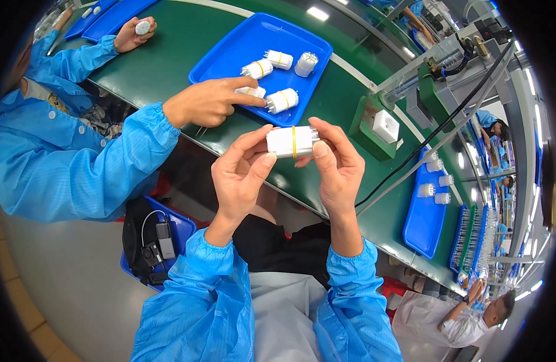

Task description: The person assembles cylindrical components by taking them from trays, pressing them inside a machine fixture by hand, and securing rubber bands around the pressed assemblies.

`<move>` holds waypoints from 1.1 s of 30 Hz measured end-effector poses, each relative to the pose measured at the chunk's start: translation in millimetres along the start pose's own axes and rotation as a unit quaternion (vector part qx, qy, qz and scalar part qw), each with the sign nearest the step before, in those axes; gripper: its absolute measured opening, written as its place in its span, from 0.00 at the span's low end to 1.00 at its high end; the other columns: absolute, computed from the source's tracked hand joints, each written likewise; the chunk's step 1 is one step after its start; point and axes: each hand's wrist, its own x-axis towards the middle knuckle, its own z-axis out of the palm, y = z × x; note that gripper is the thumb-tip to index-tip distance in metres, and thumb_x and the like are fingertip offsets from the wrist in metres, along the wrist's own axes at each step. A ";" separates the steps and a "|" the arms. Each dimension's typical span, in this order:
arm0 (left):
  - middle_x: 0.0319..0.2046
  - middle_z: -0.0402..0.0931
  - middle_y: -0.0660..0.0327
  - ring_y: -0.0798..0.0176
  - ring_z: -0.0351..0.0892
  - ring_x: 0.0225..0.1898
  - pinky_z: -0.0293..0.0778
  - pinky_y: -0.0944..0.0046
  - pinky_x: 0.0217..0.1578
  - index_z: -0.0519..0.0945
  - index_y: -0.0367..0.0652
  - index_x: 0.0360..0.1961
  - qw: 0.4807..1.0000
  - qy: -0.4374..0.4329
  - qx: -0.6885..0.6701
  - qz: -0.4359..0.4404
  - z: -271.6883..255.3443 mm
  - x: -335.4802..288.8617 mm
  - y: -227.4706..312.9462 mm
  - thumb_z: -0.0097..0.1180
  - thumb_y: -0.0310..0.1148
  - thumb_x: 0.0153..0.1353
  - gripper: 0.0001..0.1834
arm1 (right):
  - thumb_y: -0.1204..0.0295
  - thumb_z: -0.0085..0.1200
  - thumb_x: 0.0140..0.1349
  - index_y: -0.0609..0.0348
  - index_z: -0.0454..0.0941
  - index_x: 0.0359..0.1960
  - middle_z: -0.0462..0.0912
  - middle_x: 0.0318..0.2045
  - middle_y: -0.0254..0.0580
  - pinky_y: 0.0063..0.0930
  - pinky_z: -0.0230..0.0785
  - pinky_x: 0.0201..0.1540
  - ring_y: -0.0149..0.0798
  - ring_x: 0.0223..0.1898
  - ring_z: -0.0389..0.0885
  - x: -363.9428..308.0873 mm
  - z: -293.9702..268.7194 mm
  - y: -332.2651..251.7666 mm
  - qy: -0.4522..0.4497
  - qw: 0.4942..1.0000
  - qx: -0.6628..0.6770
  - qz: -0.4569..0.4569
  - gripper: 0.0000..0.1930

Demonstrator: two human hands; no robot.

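Observation:
Between my two hands is a white plastic cylindrical part (282, 142) with a yellow band round its middle and prongs at its right end. My left hand (240, 172) pinches its left end with thumb and fingers. At the pronged end, my right hand (337, 163) grips it the same way. Just beyond lies a blue tray (229, 49) with several similar banded white parts, among them one (282, 101) near its front edge. A co-worker's hand (211, 99) reaches into that tray, its fingers on or very near the parts.
The co-worker's other hand holds a round white piece (142, 28). To the right stands a green fixture (369, 123) with a white block, under a machine with cables. A second blue tray (418, 224) holds more white parts. A blue bin (180, 224) with devices is at lower left.

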 end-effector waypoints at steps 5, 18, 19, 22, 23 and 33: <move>0.53 0.80 0.47 0.57 0.81 0.55 0.77 0.58 0.58 0.75 0.29 0.62 0.999 0.000 -0.018 -0.049 4.9 -2.7 1.8 0.63 0.23 0.65 0.24 | 0.75 0.61 0.68 0.71 0.79 0.56 0.78 0.44 0.43 0.21 0.80 0.34 0.30 0.37 0.82 0.2 -2.9 -6.5 0.022 1.000 -0.009 0.003 0.17; 0.50 0.81 0.46 0.55 0.83 0.52 0.80 0.59 0.54 0.76 0.27 0.60 0.994 -0.016 -0.020 -0.108 20.0 -5.2 9.7 0.62 0.23 0.63 0.23 | 0.69 0.63 0.68 0.70 0.82 0.51 0.80 0.39 0.40 0.19 0.75 0.29 0.28 0.34 0.81 -1.7 -14.6 -13.9 0.044 0.998 -0.026 0.026 0.16; 0.50 0.81 0.46 0.55 0.83 0.52 0.80 0.59 0.54 0.76 0.27 0.60 0.994 -0.018 -0.018 -0.108 21.1 -6.0 9.6 0.62 0.23 0.63 0.23 | 0.64 0.62 0.69 0.70 0.81 0.52 0.83 0.42 0.44 0.21 0.75 0.30 0.30 0.35 0.82 -2.3 -16.1 -13.6 0.034 0.998 -0.047 0.021 0.19; 0.50 0.80 0.46 0.56 0.83 0.51 0.80 0.59 0.54 0.75 0.27 0.61 0.993 -0.008 -0.035 -0.116 25.6 -8.8 9.9 0.62 0.23 0.64 0.24 | 0.62 0.60 0.71 0.69 0.79 0.56 0.83 0.46 0.47 0.22 0.77 0.33 0.32 0.40 0.83 -3.9 -11.8 -24.2 0.041 0.998 -0.043 -0.003 0.22; 0.51 0.80 0.46 0.57 0.83 0.52 0.80 0.58 0.54 0.75 0.28 0.61 0.995 -0.019 -0.019 -0.097 27.2 -10.3 9.9 0.61 0.23 0.65 0.24 | 0.62 0.60 0.71 0.69 0.79 0.56 0.83 0.46 0.47 0.22 0.77 0.33 0.32 0.40 0.83 -5.4 -14.5 -23.8 0.043 0.998 -0.043 -0.005 0.22; 0.54 0.76 0.55 0.63 0.77 0.55 0.72 0.62 0.57 0.76 0.32 0.61 0.981 -0.065 -0.115 -0.144 52.4 -30.8 3.3 0.51 0.48 0.75 0.28 | 0.66 0.54 0.74 0.68 0.67 0.63 0.80 0.55 0.59 0.29 0.78 0.49 0.36 0.49 0.82 -38.5 -30.0 -22.7 0.021 0.995 0.033 -0.088 0.23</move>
